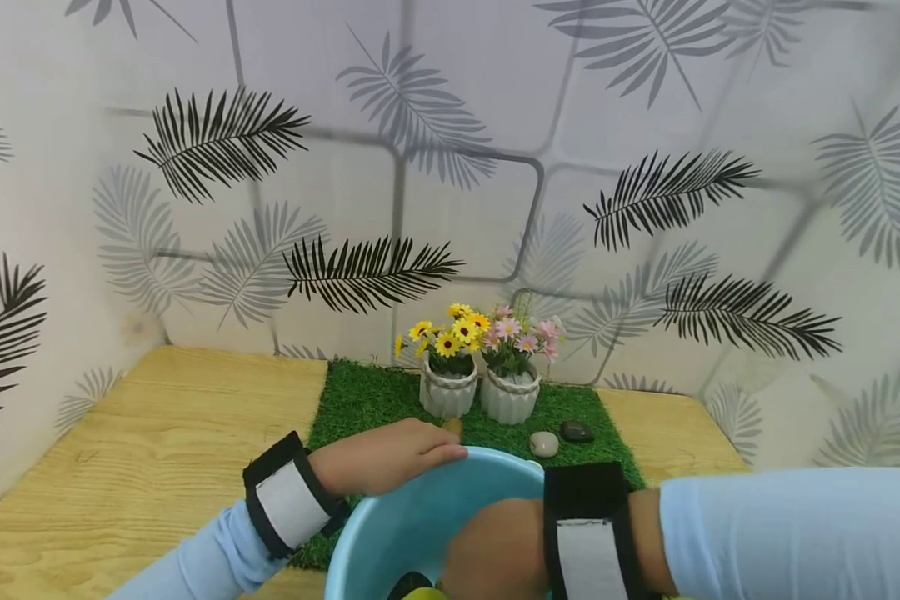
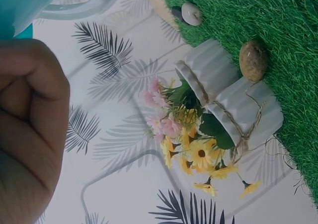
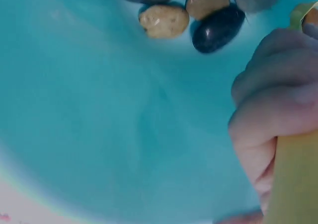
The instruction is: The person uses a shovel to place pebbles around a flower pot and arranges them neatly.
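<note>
A light-blue tub (image 1: 360,542) stands at the front edge of the head view. My left hand (image 1: 390,457) grips its far-left rim; the left wrist view shows that hand's fingers (image 2: 42,75) bent. Inside the tub, my right hand (image 1: 495,546) has its fingers curled round a smooth yellow-green thing (image 3: 298,179), whose kind I cannot tell. A curved green edge (image 3: 298,14) shows beyond the knuckles, with something brown beside it. Several stones lie on the tub's bottom, among them a glossy black stone (image 3: 218,29) and a tan stone (image 3: 165,21).
A green turf mat (image 1: 375,396) lies on the wooden table (image 1: 157,450). Two white pots (image 1: 512,398) with yellow flowers (image 1: 457,329) and pink flowers (image 1: 521,333) stand at its back. A pale stone (image 1: 543,444), a dark stone (image 1: 576,431) and a brown stone (image 2: 253,60) rest on the mat.
</note>
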`<state>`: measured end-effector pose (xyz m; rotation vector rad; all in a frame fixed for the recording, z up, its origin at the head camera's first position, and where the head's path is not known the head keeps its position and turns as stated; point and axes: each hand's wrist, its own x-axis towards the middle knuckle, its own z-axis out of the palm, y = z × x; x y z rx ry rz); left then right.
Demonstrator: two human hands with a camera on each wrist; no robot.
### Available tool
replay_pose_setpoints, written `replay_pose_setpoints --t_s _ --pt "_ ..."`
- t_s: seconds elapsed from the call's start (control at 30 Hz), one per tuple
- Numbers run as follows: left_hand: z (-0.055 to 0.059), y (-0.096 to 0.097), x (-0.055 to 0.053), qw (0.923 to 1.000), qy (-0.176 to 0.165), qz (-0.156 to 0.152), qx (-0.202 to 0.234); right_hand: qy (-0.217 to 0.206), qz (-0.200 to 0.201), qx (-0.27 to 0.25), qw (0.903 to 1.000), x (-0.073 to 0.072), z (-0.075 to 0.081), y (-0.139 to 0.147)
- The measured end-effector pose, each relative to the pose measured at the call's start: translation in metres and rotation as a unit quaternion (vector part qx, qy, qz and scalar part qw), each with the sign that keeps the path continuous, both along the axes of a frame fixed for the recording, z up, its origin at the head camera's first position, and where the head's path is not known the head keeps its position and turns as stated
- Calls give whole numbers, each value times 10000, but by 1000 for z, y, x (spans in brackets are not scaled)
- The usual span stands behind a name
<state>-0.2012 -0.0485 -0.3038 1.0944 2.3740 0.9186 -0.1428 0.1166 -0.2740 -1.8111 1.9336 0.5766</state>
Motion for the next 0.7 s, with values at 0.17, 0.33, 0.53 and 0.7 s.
replay_pose_setpoints --t_s 0.17,0.33,0.53,0.7 --pt "-1 -1 0 10000 -22 -28 44 130 -341 -216 9991 2 16 15" --pt "-3 -1 0 9999 -101 -27 54 -650 -1359 -509 9873 0 28 34" --pt "-1 -1 -2 9999 -128 -64 49 -1379 -1695 -1345 9665 -2 32 54" --pt "-1 -3 -2 9999 -99 -39 4 -1342 -2000 -1678 9560 -3 35 66"
